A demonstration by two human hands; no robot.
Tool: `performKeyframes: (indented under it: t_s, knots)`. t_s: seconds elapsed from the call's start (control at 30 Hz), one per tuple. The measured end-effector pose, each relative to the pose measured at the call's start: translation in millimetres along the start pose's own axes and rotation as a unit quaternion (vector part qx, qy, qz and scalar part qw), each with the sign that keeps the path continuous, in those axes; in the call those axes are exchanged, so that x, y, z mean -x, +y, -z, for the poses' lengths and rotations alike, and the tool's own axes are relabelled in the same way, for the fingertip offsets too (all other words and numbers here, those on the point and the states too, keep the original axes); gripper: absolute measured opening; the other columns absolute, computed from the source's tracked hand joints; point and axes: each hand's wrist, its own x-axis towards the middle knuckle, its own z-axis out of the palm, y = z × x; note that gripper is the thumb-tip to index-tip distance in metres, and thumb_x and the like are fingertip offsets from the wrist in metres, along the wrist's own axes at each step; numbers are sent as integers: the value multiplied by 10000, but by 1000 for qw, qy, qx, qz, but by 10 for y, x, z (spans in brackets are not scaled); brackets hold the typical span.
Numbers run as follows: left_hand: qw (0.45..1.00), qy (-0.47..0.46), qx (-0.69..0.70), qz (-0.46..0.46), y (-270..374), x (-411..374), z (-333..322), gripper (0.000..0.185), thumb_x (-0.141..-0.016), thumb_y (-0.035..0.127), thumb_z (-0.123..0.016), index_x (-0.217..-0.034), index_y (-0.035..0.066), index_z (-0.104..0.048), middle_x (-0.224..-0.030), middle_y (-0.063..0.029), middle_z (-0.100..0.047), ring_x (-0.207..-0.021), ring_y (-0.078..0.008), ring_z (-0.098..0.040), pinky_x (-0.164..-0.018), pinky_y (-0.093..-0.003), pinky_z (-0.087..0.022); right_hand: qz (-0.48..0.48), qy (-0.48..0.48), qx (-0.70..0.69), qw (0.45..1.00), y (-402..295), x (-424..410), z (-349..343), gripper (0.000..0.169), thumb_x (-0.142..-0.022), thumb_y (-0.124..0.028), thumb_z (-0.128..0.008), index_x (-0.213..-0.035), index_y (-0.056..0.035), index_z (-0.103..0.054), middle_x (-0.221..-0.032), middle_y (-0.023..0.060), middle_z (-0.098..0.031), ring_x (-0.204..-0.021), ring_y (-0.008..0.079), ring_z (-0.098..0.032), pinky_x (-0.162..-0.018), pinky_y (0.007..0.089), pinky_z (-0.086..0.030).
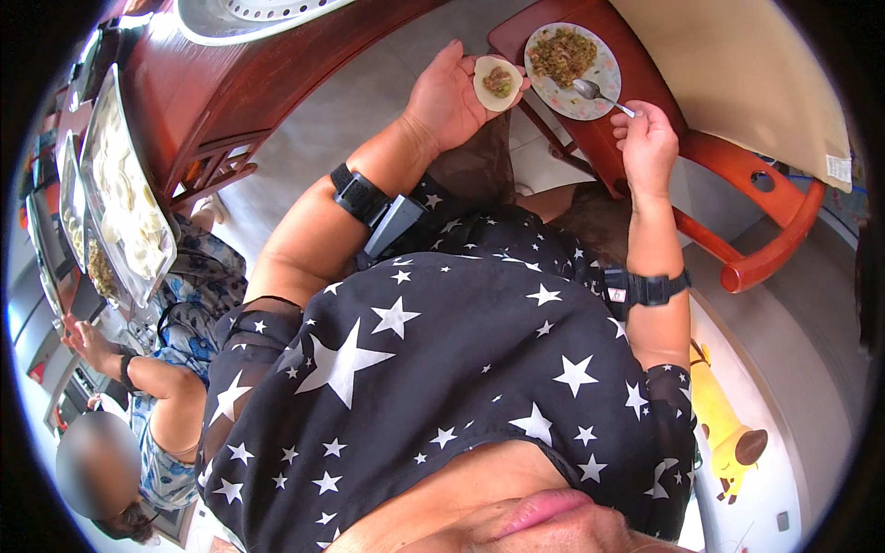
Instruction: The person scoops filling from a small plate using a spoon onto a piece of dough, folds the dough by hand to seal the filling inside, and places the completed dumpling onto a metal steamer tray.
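On the open palm and fingers of my left hand [449, 100] lies a round dumpling wrapper [487, 97], unfolded. A small lump of chopped filling [498, 81] sits at its middle. My right hand [646, 142] grips the handle of a metal spoon [605, 95]. The spoon's bowl rests over the near side of a floral white plate [567, 110], beside a heap of minced filling [559, 55] with green bits. That plate stands on the seat of a reddish wooden chair [598, 148], to the right of my left hand.
A dark red wooden table [207, 83] stands at the left, with a perforated metal tray [266, 21] at the top. Beyond it, a tray of dumplings [131, 207] sits near another person [166, 373]. A cardboard sheet [747, 76] leans behind the chair.
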Motion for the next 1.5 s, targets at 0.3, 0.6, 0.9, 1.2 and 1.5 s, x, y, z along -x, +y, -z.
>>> performKeyframes:
  t_s: [0.3,0.6,0.9,1.2,1.5]
  knots:
    - [996,-75,30,29,-33,28,-79,662,-981,483,-292,-1283,-95,-405,-1341,-281,-442,-1266,-404,-440,-1075,-491,-350,-145,22,2,989,1001,-124,-454,282,-921,-139,-438,-1108,36,-555,-774,149,-674,-658,232,-643,-622,351,-514]
    - [989,-134,16,67,-49,52,-414,593,-983,447,-295,-1290,-48,-404,-1279,-230,-519,-1191,-352,-528,-1030,-486,-396,152,96,321,930,795,-31,-113,415,-841,-238,-642,-1200,-56,-537,-1218,214,-529,-1161,381,-480,-963,466,-390]
    - [989,-131,-25,63,-215,132,-673,456,-995,257,-271,-1293,-52,-424,-1258,-193,-545,-1155,-299,-561,-1028,-451,-406,564,42,134,814,-745,261,40,358,-639,-95,-770,-977,-181,-692,-1176,64,-572,-1098,293,-518,-906,388,-445]
    - [979,-173,-109,-1,-183,393,-599,316,-1003,164,-403,-1259,-5,-482,-1222,-129,-564,-1116,-222,-579,-988,-396,-464,471,31,3,882,-883,406,-28,208,-683,-89,-778,-873,-136,-707,-1129,77,-585,-1078,286,-514,-902,372,-449]
    - [962,-243,-120,-35,-119,493,-545,340,-973,136,-497,-1283,-2,-470,-1232,-121,-555,-1151,-206,-556,-1023,-395,-445,390,-18,-50,919,-982,462,-29,161,-738,-70,-749,-873,-92,-665,-1124,128,-589,-1058,277,-549,-907,361,-445]
